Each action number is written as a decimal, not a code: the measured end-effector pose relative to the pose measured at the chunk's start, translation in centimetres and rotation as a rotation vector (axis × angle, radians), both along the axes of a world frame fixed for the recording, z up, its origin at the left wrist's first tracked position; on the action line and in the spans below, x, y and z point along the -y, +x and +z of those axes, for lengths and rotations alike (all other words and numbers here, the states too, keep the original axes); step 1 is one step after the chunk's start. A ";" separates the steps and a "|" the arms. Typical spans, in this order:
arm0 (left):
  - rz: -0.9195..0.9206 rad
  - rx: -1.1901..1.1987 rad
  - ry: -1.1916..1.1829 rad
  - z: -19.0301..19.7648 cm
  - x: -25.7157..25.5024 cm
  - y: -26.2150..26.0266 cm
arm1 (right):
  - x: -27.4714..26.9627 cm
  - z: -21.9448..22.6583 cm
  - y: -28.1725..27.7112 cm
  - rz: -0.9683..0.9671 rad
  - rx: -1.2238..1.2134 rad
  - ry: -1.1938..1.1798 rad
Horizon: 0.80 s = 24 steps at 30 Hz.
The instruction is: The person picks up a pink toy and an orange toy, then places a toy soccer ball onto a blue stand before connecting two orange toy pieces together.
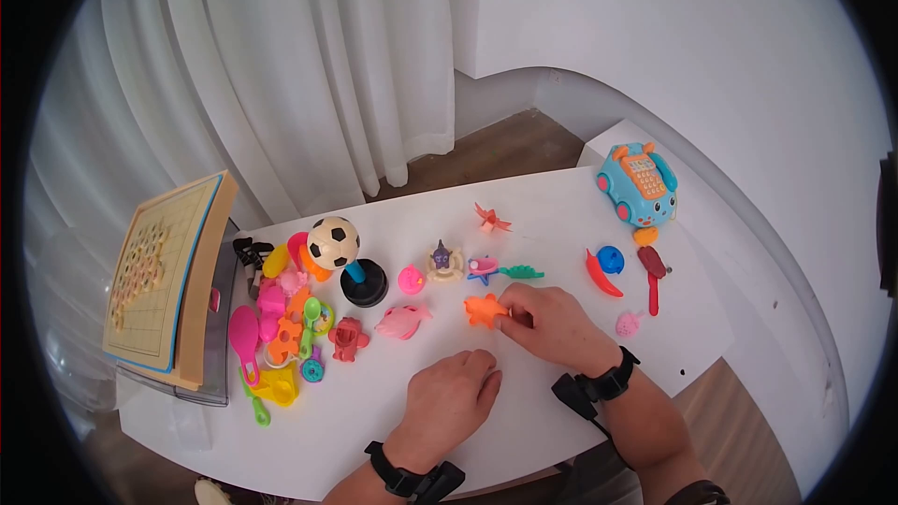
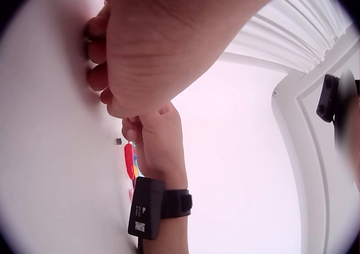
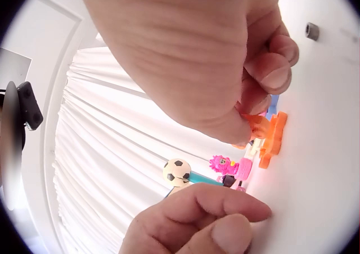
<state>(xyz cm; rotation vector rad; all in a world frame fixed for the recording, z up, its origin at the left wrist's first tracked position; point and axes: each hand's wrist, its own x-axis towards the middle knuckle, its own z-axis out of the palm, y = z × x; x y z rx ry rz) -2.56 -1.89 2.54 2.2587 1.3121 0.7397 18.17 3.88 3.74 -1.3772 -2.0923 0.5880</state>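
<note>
My right hand [image 1: 554,325] pinches the edge of an orange, flower-like toy [image 1: 483,310] between thumb and fingers at the middle of the table. In the right wrist view the toy [image 3: 273,140] stands close to the white surface under the fingertips of the right hand [image 3: 185,57]. Nearer the front edge, my left hand [image 1: 449,402] is low over the table, its fingers loosely curled and holding nothing. The left wrist view shows the back of the left hand [image 2: 157,46] with its fingertips bent inward; it partly covers the right hand [image 2: 160,138].
Behind the orange toy are a green comb [image 1: 522,272], a cream ring toy [image 1: 446,263] and a red toy [image 1: 492,218]. Left lie a pink dolphin [image 1: 402,322], a ball on a stand [image 1: 333,243], mixed toys and a board [image 1: 168,271]. Right stands a toy phone [image 1: 640,189].
</note>
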 end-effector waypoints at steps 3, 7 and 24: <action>-0.001 -0.008 -0.001 0.0 0.0 0.0 | -0.2 -0.3 -0.1 -0.011 0.013 0.006; -0.004 -0.014 0.009 -0.1 0.0 0.0 | -0.2 -0.2 -0.3 -0.007 0.028 -0.007; 0.002 -0.041 -0.012 -0.2 -0.1 0.1 | -0.3 -0.4 -0.7 -0.001 0.111 -0.032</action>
